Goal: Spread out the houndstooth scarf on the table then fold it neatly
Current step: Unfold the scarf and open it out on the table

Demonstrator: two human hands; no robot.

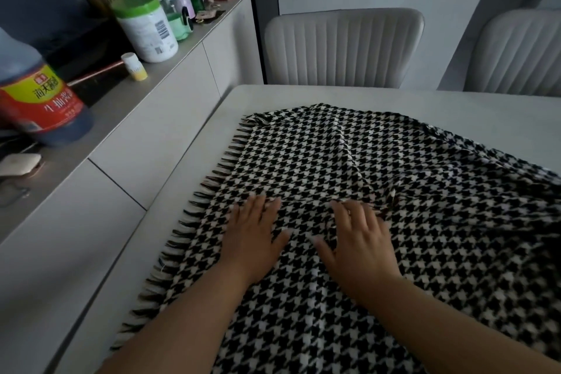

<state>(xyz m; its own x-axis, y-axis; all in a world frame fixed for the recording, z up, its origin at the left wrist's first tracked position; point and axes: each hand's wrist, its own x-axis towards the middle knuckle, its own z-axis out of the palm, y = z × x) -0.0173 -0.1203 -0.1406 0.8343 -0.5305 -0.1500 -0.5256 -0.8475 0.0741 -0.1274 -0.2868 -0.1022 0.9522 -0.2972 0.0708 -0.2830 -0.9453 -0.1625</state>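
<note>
Scarf [379,191]: black-and-white houndstooth, lying spread over the table [303,97], covering most of the surface from centre toward 3 and 6 o'clock. Fringe [194,215] runs along its left edge, from about 11 o'clock down to 7 o'clock, close to the table's left edge. Not flat: a raised crease [352,158] runs from the 12 o'clock part of the cloth down toward the right hand, with small puckers just beyond the fingertips. Far edge of the cloth at 12 to 2 o'clock is slightly rumpled.

Left hand [255,237]: palm down on the scarf, fingers straight and close together, pointing to 12 o'clock. Pressing flat; nothing gripped.

Right hand [358,240]: palm down on the scarf, just beside the left at 3 o'clock of it, fingers spread and slightly bent, tips at the foot of the crease. Whether any cloth is pinched under the fingertips cannot be told; it reads as resting on the fabric.

Both forearms enter from 6 o'clock, lying over the cloth.

Surroundings: sideboard [151,118] at 9 o'clock of the table, carrying a soy-sauce bottle [39,97], a white tub with green lid [145,27] and assorted bottles behind. Two pale ribbed chairs [343,45] at 12 to 2 o'clock beyond the table.
</note>
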